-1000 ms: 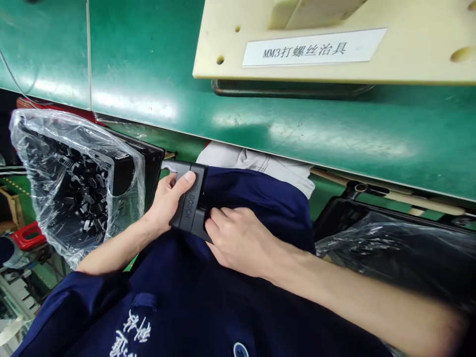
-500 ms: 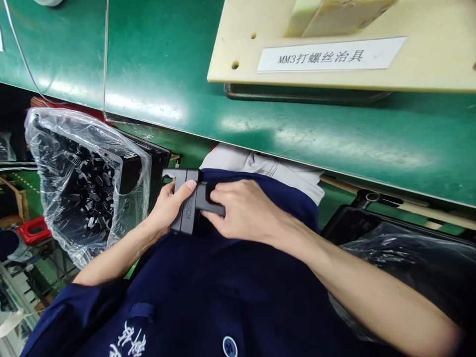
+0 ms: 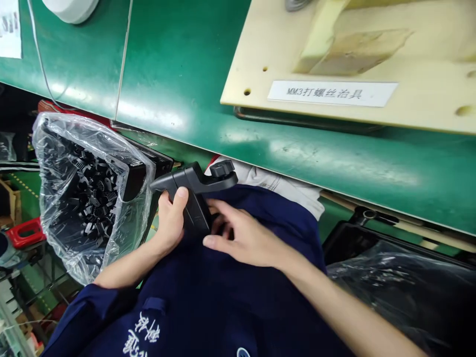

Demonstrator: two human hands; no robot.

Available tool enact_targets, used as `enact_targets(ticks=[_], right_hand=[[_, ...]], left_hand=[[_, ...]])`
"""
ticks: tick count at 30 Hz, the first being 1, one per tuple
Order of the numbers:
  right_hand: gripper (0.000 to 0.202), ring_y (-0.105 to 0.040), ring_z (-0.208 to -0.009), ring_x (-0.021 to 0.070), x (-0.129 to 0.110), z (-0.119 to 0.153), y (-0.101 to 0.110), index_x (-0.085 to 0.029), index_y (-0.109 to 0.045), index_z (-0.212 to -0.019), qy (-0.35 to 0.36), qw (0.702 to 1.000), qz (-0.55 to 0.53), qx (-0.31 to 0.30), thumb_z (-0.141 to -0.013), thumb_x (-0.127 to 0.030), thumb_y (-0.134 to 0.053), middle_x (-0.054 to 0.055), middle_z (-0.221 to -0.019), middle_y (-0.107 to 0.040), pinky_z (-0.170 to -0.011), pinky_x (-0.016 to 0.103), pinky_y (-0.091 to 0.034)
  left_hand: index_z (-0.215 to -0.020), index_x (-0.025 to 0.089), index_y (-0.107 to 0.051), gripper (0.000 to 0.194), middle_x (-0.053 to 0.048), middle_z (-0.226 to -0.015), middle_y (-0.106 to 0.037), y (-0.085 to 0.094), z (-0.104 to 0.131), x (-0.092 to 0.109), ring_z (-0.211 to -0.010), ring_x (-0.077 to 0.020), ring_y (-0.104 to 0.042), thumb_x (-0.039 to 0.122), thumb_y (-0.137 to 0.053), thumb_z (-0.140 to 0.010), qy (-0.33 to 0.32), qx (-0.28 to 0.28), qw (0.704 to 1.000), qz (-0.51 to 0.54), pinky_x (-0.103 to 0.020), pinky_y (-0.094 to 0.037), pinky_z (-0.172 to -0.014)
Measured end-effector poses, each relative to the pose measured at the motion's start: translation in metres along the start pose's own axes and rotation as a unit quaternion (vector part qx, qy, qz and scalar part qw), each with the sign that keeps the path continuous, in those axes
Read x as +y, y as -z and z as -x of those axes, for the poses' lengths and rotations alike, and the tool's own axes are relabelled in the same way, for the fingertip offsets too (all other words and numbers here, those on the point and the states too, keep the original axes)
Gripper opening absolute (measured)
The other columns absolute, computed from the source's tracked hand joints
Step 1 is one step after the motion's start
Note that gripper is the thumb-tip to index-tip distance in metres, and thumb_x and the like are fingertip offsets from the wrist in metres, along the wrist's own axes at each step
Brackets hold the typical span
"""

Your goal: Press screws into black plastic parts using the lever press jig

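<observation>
My left hand [image 3: 171,213] is closed around a black plastic clamp [image 3: 194,206], its thumb pressed on the front face. From the clamp's upper end an arm reaches to the right and carries a ridged round knob [image 3: 222,168]. My right hand [image 3: 241,233] is beside the clamp's lower right side, thumb and index finger apart. Its other fingers curl in shadow behind them, and whether they touch the clamp is hard to tell. The clamp is held in front of my dark blue jacket, below the bench edge.
Left stands a bin lined with clear plastic [image 3: 48,198], filled with small black parts [image 3: 98,193]. A cream fixture board [image 3: 253,74] with a printed label lies on the green bench [image 3: 178,64]. At right is a black container [image 3: 372,277] with plastic film. A red-handled item [image 3: 26,233] sits far left.
The clamp has been turned in my left hand, so the arm and knob now show at the top. My right hand has let go of the arm and moved lower. The view has shifted slightly.
</observation>
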State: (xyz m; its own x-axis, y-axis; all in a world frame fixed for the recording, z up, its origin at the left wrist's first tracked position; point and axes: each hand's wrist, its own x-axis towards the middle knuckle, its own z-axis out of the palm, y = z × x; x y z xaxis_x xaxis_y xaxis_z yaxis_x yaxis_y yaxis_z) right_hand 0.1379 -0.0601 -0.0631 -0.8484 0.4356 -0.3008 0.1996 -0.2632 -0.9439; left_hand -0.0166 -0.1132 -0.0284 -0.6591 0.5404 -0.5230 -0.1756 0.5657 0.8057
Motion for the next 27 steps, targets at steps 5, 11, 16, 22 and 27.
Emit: enact_targets(ticks=[5,11,16,22,27], right_hand=[[0.045,-0.066,-0.097,0.0212,-0.003,-0.005,-0.021,-0.014,-0.054,-0.118,0.028,0.993,0.004,0.118,-0.082,-0.039,-0.065,0.010,-0.110,-0.067,-0.083,0.032,-0.052],[0.044,-0.068,-0.090,0.0249,-0.019,0.020,0.003,-0.016,-0.058,-0.113,-0.001,0.985,0.086,0.147,-0.081,-0.044,-0.063,0.008,-0.106,-0.070,-0.076,0.035,-0.052],[0.047,-0.069,-0.082,0.0253,-0.031,0.031,0.017,-0.018,-0.059,-0.114,-0.004,0.978,0.172,0.116,-0.077,-0.044,-0.067,0.007,-0.100,-0.072,-0.069,0.036,-0.053],[0.037,-0.070,-0.082,0.0246,-0.038,0.032,0.014,-0.017,-0.063,-0.103,-0.008,0.966,0.237,0.103,-0.075,-0.040,-0.070,0.005,-0.092,-0.072,-0.072,0.035,-0.055],[0.042,-0.067,-0.068,0.0212,-0.032,0.042,0.009,-0.012,-0.060,-0.110,0.064,0.930,0.322,0.164,-0.078,-0.038,-0.069,0.006,-0.085,-0.072,-0.059,0.033,-0.052]], left_hand=[[-0.093,0.023,-0.066,0.036,-0.003,-0.090,-0.070,0.005,0.022,0.002,-0.097,-0.0212,-0.063,0.055,-0.070,-0.076,-0.028,-0.092,0.995,-0.033,-0.031,-0.050,-0.089],[-0.097,0.014,-0.069,0.038,-0.007,-0.082,-0.072,0.039,0.006,-0.012,-0.076,-0.0208,-0.067,0.042,-0.078,-0.072,0.015,-0.176,0.983,0.052,-0.033,-0.053,-0.072],[-0.114,0.018,-0.065,0.055,-0.009,-0.102,-0.072,0.043,-0.029,0.013,-0.094,-0.0209,-0.067,0.051,-0.077,-0.071,-0.100,-0.201,0.971,0.079,-0.033,-0.053,-0.086],[-0.123,0.020,-0.063,0.059,-0.008,-0.097,-0.072,0.021,-0.028,0.018,-0.086,-0.0207,-0.068,0.056,-0.070,-0.077,-0.133,-0.321,0.938,-0.020,-0.031,-0.054,-0.079],[-0.127,0.026,-0.059,0.065,-0.009,-0.124,-0.066,0.018,-0.024,0.011,-0.099,-0.0237,-0.067,0.058,-0.072,-0.073,-0.183,-0.302,0.935,0.032,-0.035,-0.054,-0.088]])
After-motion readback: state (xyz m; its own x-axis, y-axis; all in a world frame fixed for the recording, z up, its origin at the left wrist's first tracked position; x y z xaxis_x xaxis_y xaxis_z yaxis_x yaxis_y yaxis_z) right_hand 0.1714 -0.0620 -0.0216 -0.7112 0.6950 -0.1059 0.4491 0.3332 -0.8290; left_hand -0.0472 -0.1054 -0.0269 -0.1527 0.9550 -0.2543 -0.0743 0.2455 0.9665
